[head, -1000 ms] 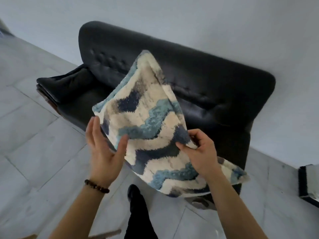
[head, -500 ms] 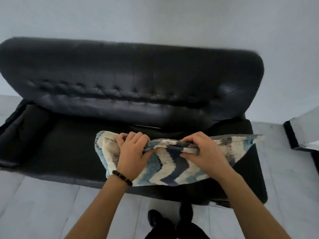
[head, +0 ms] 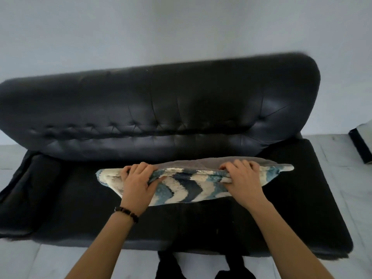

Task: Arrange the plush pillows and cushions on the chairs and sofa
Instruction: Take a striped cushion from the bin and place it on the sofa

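Observation:
A plush pillow (head: 189, 188) with a blue, navy and cream zigzag pattern and a grey back stands on its edge on the seat of a black leather sofa (head: 161, 109), near the middle. My left hand (head: 138, 184) grips the pillow's top edge at the left, fingers curled over it. My right hand (head: 241, 180) grips the same edge at the right. A dark bead bracelet sits on my left wrist.
The sofa's tufted backrest rises just behind the pillow, against a pale wall. A black armrest cushion (head: 30, 190) lies at the sofa's left end. Pale tiled floor (head: 342, 178) surrounds the sofa. A dark-edged object (head: 362, 146) shows at the right border. My dark trouser legs (head: 171, 266) stand below.
I came up to face the sofa squarely. The pillow went from held up in the air down onto the seat, and my hands have spread apart along its top edge.

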